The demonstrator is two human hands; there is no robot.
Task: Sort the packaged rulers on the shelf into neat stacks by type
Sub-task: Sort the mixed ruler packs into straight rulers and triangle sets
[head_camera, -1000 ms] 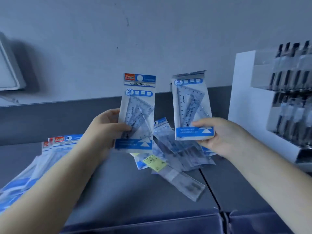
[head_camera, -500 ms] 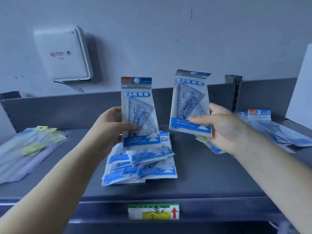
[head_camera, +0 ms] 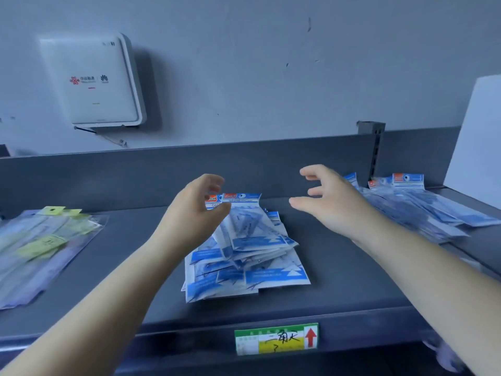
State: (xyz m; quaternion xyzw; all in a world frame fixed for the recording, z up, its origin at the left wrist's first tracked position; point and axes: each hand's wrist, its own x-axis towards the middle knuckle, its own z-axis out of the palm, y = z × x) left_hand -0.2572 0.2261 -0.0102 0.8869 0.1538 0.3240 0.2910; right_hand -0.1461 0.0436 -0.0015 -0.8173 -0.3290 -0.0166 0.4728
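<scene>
A loose pile of blue-and-white set-square packs point(head_camera: 249, 256) lies in the middle of the dark grey shelf point(head_camera: 339, 294). My left hand point(head_camera: 195, 210) hovers over the pile's left side, fingers loosely curved, holding nothing. My right hand point(head_camera: 330, 202) hovers to the right of the pile with fingers spread and empty. A heap of similar blue packs point(head_camera: 423, 207) lies at the right. Clear ruler packs with yellow-green labels point(head_camera: 40, 245) lie at the left.
A white router box point(head_camera: 92, 82) hangs on the wall above the shelf's back panel. A white display stand point(head_camera: 477, 137) rises at the far right. A green-and-yellow price tag point(head_camera: 276, 339) sits on the shelf's front edge.
Both hands held one set-square pack each; those packs now lie on the middle pile and both hands are empty above it. The view came closer to the shelf.
</scene>
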